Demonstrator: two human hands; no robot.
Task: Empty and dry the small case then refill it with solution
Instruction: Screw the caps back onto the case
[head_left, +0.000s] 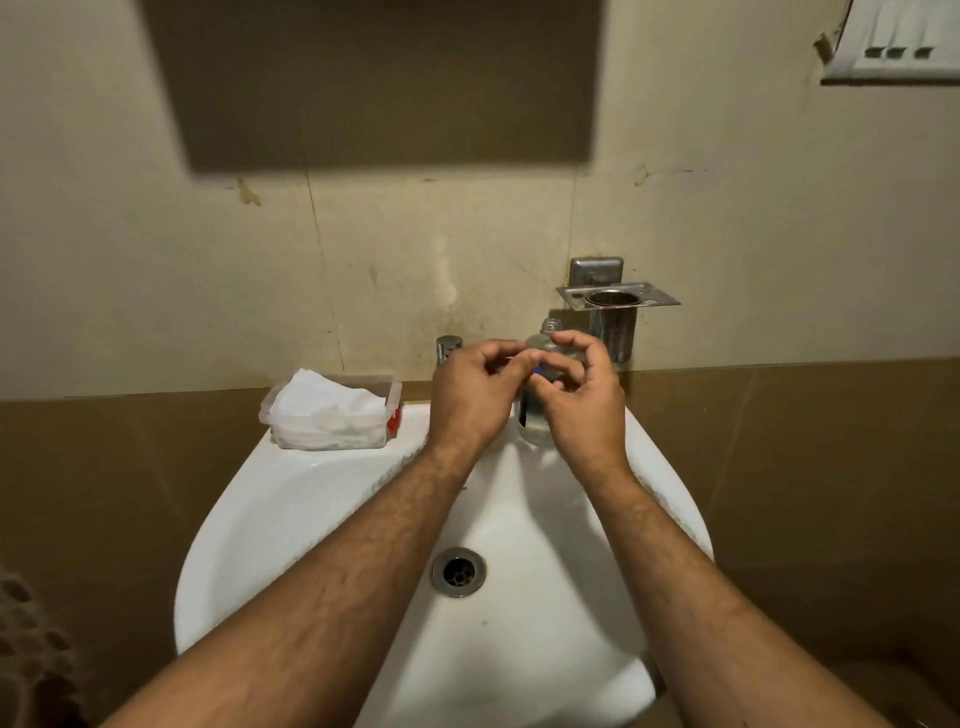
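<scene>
Over the white sink (291, 499), the left hand (467, 400) and right hand (582, 400) meet with fingers curled, pinching a small blue-tinted object, likely the small case (539, 370), mostly hidden. The uncapped solution bottle (537, 426) stands just behind. Probably opening or emptying it; next comes tipping it out, then tissues (327, 410).

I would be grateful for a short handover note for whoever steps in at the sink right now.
Left hand: fingers curled, pinching something small, mostly hidden.
Right hand: fingers curled round a small blue piece, probably the case; the hands hide most of it.
Solution bottle: clear, uncapped, upright on the sink rim behind the hands.
Tissue box: on the rim, left of the tap.
Done: cannot tell whether the case is emptied or dried.
Left: likely dry with tissue, refill from the bottle.
</scene>
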